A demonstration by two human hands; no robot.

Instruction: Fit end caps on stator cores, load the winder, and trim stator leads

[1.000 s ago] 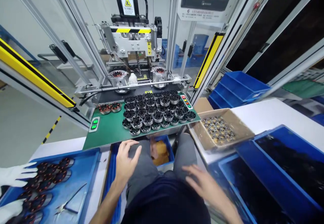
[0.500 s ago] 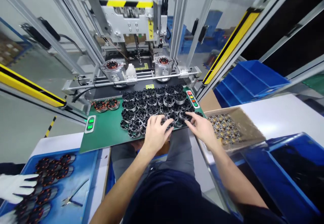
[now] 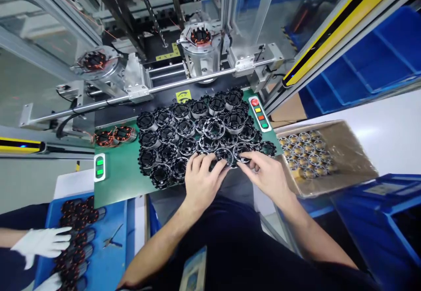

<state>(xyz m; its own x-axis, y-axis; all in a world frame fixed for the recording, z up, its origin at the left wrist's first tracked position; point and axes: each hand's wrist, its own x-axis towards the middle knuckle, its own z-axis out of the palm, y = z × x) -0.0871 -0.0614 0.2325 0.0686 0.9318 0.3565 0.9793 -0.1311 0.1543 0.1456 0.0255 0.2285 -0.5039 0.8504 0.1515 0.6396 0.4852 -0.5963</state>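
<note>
Many motor stators with black toothed insulators and silver rims (image 3: 167,134) cover the green board (image 3: 121,181), some stacked on others. At the board's front edge, my left hand (image 3: 202,179) curls its thumb and fingers around a stator (image 3: 224,155); part of its grip is hidden behind the knuckles. Just right of it, my right hand (image 3: 265,172) pinches the rim of another stator (image 3: 242,149) between thumb and forefinger. Two stators wound with copper wire (image 3: 124,134) lie at the board's left.
Behind the board a winding machine holds wound stators on two metal posts (image 3: 202,58). Button panels (image 3: 259,114) flank the board. At right sits a carton (image 3: 348,159) of bare ring cores. Lower left, another person's white-gloved hand (image 3: 46,242) is over a blue tray (image 3: 115,212) with pliers (image 3: 112,237).
The view has tilted down and come closer to the board. My hands remain at the front row of stators, with the right fingers now closed more tightly on a rim.
</note>
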